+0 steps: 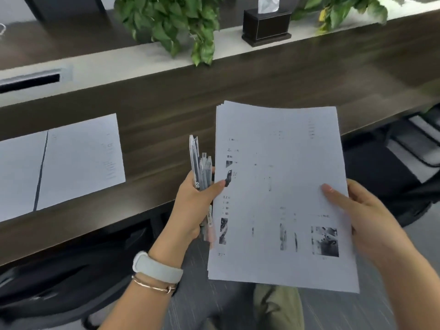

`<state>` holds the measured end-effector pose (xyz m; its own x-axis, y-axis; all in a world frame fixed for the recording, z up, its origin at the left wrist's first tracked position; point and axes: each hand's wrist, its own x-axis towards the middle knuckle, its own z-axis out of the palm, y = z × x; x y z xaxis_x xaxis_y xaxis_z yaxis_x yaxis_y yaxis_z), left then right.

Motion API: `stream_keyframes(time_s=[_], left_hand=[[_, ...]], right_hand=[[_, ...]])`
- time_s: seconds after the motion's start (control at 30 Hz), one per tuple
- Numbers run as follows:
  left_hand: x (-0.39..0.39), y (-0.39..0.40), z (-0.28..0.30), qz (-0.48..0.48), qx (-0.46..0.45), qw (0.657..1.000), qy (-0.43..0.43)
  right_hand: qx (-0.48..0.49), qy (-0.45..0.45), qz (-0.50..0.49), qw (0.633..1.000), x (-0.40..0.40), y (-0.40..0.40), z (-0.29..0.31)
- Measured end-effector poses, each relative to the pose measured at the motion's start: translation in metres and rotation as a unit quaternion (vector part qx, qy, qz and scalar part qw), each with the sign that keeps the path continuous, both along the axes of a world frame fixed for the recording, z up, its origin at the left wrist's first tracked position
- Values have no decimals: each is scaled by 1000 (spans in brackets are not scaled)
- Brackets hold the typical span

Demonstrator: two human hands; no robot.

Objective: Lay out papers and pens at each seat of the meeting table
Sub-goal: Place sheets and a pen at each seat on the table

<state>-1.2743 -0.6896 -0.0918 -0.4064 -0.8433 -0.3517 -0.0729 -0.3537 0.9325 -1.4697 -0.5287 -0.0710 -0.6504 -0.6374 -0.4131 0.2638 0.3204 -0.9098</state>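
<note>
Meeting table [262,86] — hands gripping papers [281,186], pens [201,170]

You stand in an office meeting room. A long dark wood-grain table [262,86] carries a pale centre strip with a recessed cable slot [31,82], leafy potted plants [171,22] and a black tissue box [266,26]. Printed sheets [78,160] lie at one seat, and black office chairs [390,172] are tucked under the edge over grey carpet [195,306].
</note>
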Motion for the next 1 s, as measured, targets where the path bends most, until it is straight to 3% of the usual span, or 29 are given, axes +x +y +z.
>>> stream_keyframes(time_s=[0.37,0.73,1.0], left_hand=[[-131,-45,-5,163,15,986,-36],[-194,-158,-51,173,50,981,-68],[-233,-215,-70,167,91,975,-111]], right_hand=[[28,-30,145,989,-164,-117,-3],[97,-17,162,982,-235,-255,-61],[141,57,166,974,-272,-316,-88]])
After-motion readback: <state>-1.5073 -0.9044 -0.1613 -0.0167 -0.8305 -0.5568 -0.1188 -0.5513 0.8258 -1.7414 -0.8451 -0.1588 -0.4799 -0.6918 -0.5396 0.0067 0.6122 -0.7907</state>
